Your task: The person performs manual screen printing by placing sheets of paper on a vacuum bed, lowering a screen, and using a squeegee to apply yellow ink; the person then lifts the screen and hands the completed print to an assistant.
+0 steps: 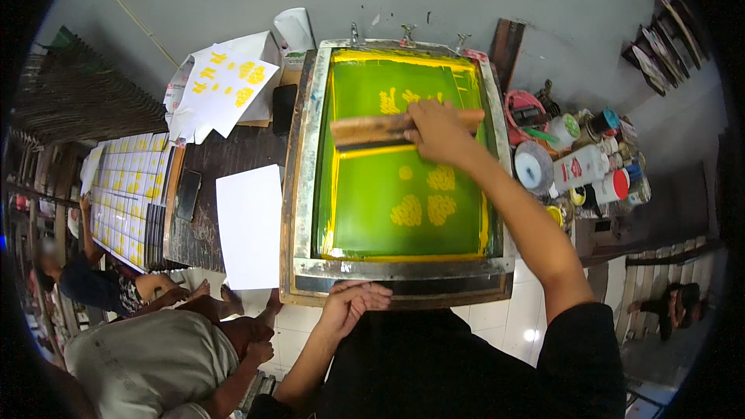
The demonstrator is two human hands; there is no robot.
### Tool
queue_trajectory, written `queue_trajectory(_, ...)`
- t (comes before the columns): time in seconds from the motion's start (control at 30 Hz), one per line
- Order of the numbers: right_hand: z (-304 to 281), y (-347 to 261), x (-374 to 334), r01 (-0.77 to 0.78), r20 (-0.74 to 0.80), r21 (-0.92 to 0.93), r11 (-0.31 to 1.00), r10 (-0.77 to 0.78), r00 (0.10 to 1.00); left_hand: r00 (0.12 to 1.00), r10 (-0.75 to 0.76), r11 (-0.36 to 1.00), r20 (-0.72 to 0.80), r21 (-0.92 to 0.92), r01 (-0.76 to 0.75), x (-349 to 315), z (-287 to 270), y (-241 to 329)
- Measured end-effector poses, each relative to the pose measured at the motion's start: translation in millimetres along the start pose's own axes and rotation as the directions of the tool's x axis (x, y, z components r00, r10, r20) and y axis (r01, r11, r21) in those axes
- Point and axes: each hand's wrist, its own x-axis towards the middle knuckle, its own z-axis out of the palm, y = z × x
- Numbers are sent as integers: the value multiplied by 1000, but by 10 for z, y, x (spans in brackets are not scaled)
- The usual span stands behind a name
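My right hand (441, 130) is closed round the wooden handle of a squeegee (365, 130), which lies across the upper part of a green printing screen (365, 209). Below the blade's left part runs a line of yellow ink. Yellow motifs show on the mesh above and below the squeegee, and more ink lines the mesh edges. A metal frame (403, 268) surrounds the screen. At its near edge, beside the wooden board beneath, is my left hand (353, 306), fingers loosely extended and holding nothing visible.
Left of the screen lie blank white paper (250, 225), a printed sheet (229, 85) and a dark phone (188, 194). Ink jars and bottles (578, 167) crowd the right side. Drying racks (128, 194) hold printed sheets. A person in a grey shirt (151, 361) sits close at lower left; another is beyond.
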Motion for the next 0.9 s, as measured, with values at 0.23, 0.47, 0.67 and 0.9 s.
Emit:
queue_trajectory(0.23,-143,-1033,-1529,-74,-54,40,996,76,996,999,-24,999,46,-22,25,14,40,47)
queue_trajectory(0.47,-553,-1345,-1800,-65,-413,37,997,74,908,906,75,996,416,-71,-50,-28,117,207)
queue_trajectory(0.67,-1791,-1189,-1099,-32,-678,-184,982,-104,728,912,294,867,285,322,-381,500,719,993)
queue_trajectory(0.9,-2703,-1106,-453,41,-774,-270,962,-242,585,764,640,-405,81,881,246,1052,251,1327)
